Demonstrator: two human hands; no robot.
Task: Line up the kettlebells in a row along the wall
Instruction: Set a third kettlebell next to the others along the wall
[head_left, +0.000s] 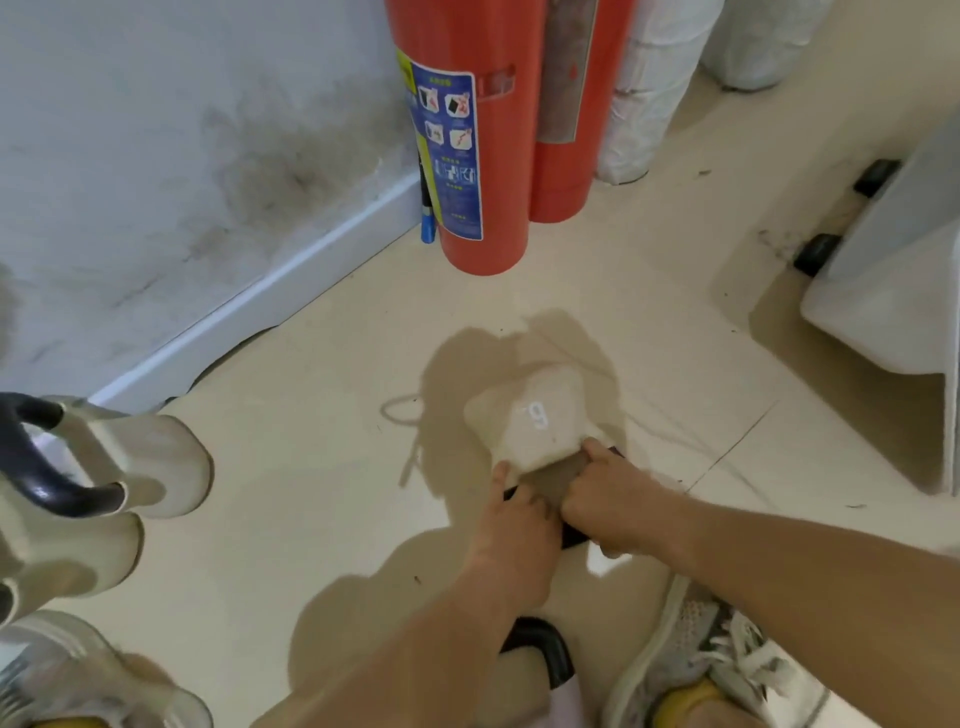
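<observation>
1. Both hands grip one kettlebell (530, 426) by its dark handle, near the middle of the view, with its pale body pointing toward 12 o'clock
2. The left hand (514, 525) has its fingers curled shut round the near-left part of the handle; the right hand (605, 506) is closed on the right part, thumb against the body
3. Whether the kettlebell touches the floor (322, 467) or hangs just above it I cannot tell; its shadow spreads beneath
4. The wall (156, 156) runs from 9 o'clock up toward 12, ending at a red extinguisher (478, 156)
5. Two more kettlebells (104, 467) sit at 9 o'clock by the skirting, and another handle (545, 649) shows at 6 o'clock between the shoes
6. The step in hand looks like carrying this one to the wall
7. Next it likely needs swinging toward 10 o'clock and setting down beside the two there, handle up, in line with them
</observation>
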